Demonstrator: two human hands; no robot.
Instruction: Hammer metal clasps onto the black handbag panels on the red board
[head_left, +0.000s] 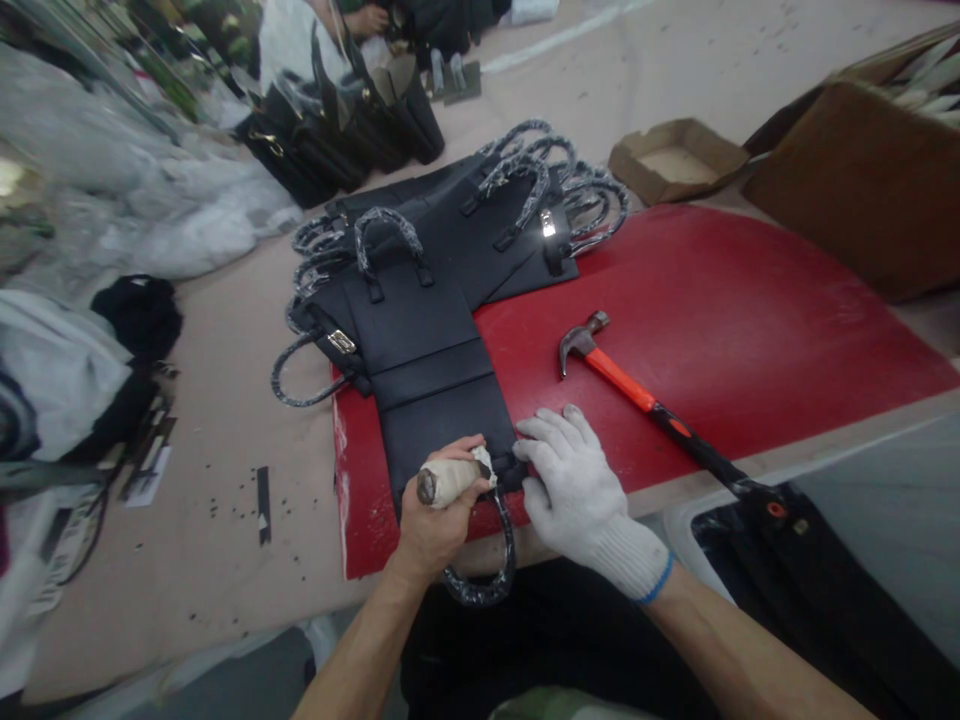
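Observation:
A black leather bag panel (435, 390) lies flat on a red mat, its plastic-wrapped handle (484, 592) hanging over the table's front edge. My bare left hand (435, 520) is closed around a tape-wrapped punch-like tool (448, 482), upright over the near end of the panel; its lower tip is hidden. Beside it, my right hand (574, 490), in a white knit glove, has its fingers stretched out, the fingertips at the panel's right edge. A claw hammer (630, 385) with an orange and black handle rests to the right of that hand.
The red mat (720, 300) covers the table's middle and right. More black bag pieces with wrapped handles (525, 190) are piled beyond. Finished-looking black bags (345, 130), a small cardboard box (675, 160) and a larger brown box (862, 180) stand farther back. Another person's hand (366, 20) shows at the top.

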